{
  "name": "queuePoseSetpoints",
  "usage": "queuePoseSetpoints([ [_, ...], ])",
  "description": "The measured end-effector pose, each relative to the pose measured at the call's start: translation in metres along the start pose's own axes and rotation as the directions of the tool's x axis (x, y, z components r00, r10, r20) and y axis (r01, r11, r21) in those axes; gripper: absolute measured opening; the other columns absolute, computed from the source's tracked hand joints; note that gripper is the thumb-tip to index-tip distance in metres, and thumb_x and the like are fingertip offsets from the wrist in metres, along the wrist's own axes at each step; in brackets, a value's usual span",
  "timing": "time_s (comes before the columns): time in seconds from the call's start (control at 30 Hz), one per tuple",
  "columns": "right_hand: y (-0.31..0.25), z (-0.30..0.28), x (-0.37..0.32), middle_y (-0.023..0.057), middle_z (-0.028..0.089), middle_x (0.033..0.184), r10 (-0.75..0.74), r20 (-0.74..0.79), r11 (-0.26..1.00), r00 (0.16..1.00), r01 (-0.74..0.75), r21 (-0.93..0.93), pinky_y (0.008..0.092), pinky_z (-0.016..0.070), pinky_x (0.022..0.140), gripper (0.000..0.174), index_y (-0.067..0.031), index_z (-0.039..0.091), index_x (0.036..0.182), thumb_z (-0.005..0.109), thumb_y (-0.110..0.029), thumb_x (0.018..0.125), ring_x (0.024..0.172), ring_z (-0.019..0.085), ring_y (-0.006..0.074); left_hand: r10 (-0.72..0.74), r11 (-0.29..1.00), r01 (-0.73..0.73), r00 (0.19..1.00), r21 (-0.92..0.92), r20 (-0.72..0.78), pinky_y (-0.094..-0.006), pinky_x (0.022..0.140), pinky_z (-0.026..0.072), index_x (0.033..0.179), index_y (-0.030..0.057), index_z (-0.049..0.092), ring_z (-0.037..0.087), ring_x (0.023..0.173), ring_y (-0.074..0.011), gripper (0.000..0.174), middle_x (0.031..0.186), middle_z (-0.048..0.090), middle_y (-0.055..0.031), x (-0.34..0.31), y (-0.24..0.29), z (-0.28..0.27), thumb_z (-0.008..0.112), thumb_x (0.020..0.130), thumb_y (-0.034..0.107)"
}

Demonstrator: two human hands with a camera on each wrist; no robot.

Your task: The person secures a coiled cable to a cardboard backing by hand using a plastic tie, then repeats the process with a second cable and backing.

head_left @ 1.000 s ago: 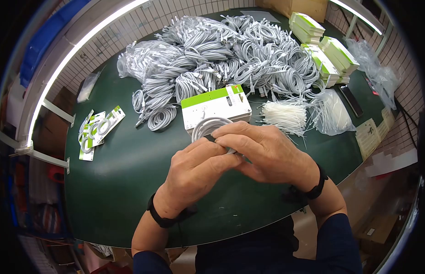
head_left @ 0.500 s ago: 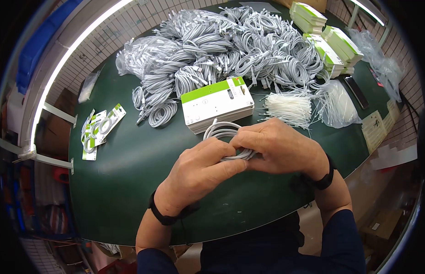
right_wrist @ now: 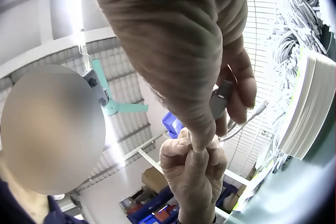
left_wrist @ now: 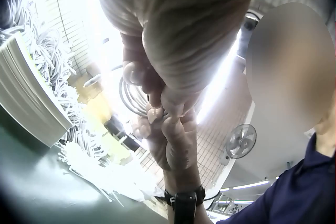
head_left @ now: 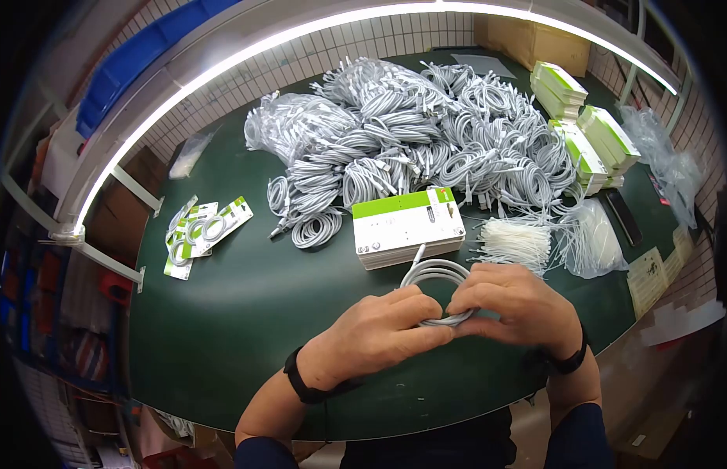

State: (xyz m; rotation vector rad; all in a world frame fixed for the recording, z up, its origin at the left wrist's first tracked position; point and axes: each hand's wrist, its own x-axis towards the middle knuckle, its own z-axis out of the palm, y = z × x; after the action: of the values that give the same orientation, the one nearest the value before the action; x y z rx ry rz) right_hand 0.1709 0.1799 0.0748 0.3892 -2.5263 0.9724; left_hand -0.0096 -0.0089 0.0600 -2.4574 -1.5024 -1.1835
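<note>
In front of me both hands hold a coiled grey-white charging cable (head_left: 437, 270), its loops standing up above the fingers. My left hand (head_left: 383, 327) pinches the lower left of the coil between thumb and fingers. Opposite it, my right hand (head_left: 521, 306) grips the right side, the two thumbs meeting below the loops. One plug end sticks up at the coil's upper left. In the right wrist view a flat metal-tipped plug (right_wrist: 220, 100) shows between the right hand's fingers. Just beyond the coil lies a stack of white-and-green packaging cards (head_left: 409, 227).
A large heap of bundled cables (head_left: 426, 129) covers the back of the green table (head_left: 246, 336). White cable ties (head_left: 513, 244) lie right of the card stack, beside a bag of ties (head_left: 594, 238). Carded cables (head_left: 203, 230) lie at left; more card stacks (head_left: 586, 148) and a phone (head_left: 623, 217) at right.
The head view has shifted, so the table's things sit lower and further right. Both hands, with the coil, have moved right relative to the card stack; the right fingers have drawn in around the coil.
</note>
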Motion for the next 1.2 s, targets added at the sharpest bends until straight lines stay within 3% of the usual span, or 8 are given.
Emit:
queuePoseSetpoints([
  [0.23,0.006,0.008,-0.005,0.0072,0.072,0.094,-0.131,-0.173,0.989,0.976,0.118,-0.085,0.0378,0.0576,0.067,0.029,-0.0066,0.072,0.105,0.088,-0.010,0.080,0.081,0.072,0.0262,0.074,0.996,-0.078,0.994,-0.046,-0.078,-0.0330,0.061,0.0574,0.104,0.0100,0.076,0.069,0.084,-0.0218,0.025,0.097,0.067,-0.0035,0.006,-0.017,0.001,0.079,0.080,0.005],
  [0.37,0.022,0.016,-0.008,0.0086,0.073,0.094,-0.159,-0.279,0.982,0.947,0.123,-0.142,0.0374,0.0576,0.064,0.029,-0.0066,0.073,0.103,0.089,-0.009,0.079,0.078,0.072,0.0265,-0.019,0.991,0.014,0.999,-0.133,-0.036,-0.0362,0.073,0.0593,0.102,0.0079,0.080,0.073,0.087,-0.0266,0.022,0.097,0.072,-0.0076,0.013,-0.029,-0.001,0.087,0.081,0.006],
  [0.53,0.039,0.016,-0.010,0.0086,0.073,0.094,-0.177,-0.289,0.955,0.941,0.094,-0.282,0.0378,0.0574,0.064,0.027,-0.0069,0.072,0.102,0.087,-0.010,0.080,0.079,0.072,0.0269,-0.250,0.922,0.228,0.968,-0.313,-0.033,-0.0386,0.088,0.0579,0.105,0.0052,0.080,0.068,0.122,-0.0285,0.025,0.125,0.071,-0.0126,0.012,-0.055,-0.006,0.088,0.082,0.011],
  [0.63,0.044,0.012,-0.012,0.0094,0.073,0.094,-0.158,-0.278,0.939,0.947,0.057,-0.340,0.0389,0.0577,0.065,0.025,-0.0057,0.071,0.102,0.085,-0.010,0.082,0.081,0.072,0.0284,-0.388,0.921,0.391,0.914,0.002,-0.117,-0.0435,0.095,0.0561,0.125,0.0023,0.071,0.068,0.116,-0.0354,0.049,0.126,0.069,-0.0179,0.021,-0.069,-0.009,0.088,0.082,0.018],
  [0.73,0.055,0.013,-0.013,0.0094,0.073,0.094,-0.156,-0.280,0.932,0.947,0.048,-0.358,0.0385,0.0559,0.064,0.033,-0.0063,0.071,0.107,0.088,-0.005,0.078,0.077,0.070,0.0287,-0.498,0.838,0.491,0.866,0.238,-0.032,-0.0480,0.104,0.0505,0.137,0.0010,0.062,0.062,0.121,-0.0384,0.072,0.132,0.064,-0.0198,0.024,-0.090,-0.001,0.091,0.078,0.030],
  [0.87,0.058,0.010,-0.015,0.0110,0.073,0.095,-0.106,-0.295,0.942,0.950,0.001,-0.335,0.0397,0.0586,0.067,0.023,-0.0039,0.072,0.101,0.084,-0.011,0.083,0.081,0.072,0.0311,-0.522,0.769,0.437,0.851,0.466,0.063,-0.0519,0.112,0.0413,0.144,0.0006,0.055,0.053,0.133,-0.0399,0.101,0.136,0.059,-0.0211,0.015,-0.121,0.010,0.096,0.066,0.050],
  [1.0,0.060,0.007,-0.016,0.0119,0.073,0.094,-0.093,-0.332,0.956,0.939,-0.009,-0.292,0.0390,0.0590,0.067,0.025,-0.0046,0.072,0.102,0.086,-0.008,0.081,0.081,0.073,0.0308,-0.529,0.796,0.436,0.838,0.420,0.133,-0.0513,0.111,0.0420,0.148,0.0034,0.053,0.053,0.133,-0.0393,0.108,0.138,0.058,-0.0207,0.019,-0.130,0.010,0.098,0.061,0.051],
  [1.2,0.061,0.004,-0.017,0.0116,0.073,0.094,-0.050,-0.454,0.985,0.890,-0.031,-0.170,0.0349,0.0586,0.068,0.029,-0.0062,0.073,0.104,0.087,-0.003,0.080,0.079,0.073,0.0276,-0.501,0.858,0.465,0.851,0.218,0.158,-0.0467,0.111,0.0472,0.142,0.0024,0.059,0.060,0.130,-0.0383,0.087,0.138,0.063,-0.0199,0.018,-0.133,-0.001,0.095,0.071,0.039],
])
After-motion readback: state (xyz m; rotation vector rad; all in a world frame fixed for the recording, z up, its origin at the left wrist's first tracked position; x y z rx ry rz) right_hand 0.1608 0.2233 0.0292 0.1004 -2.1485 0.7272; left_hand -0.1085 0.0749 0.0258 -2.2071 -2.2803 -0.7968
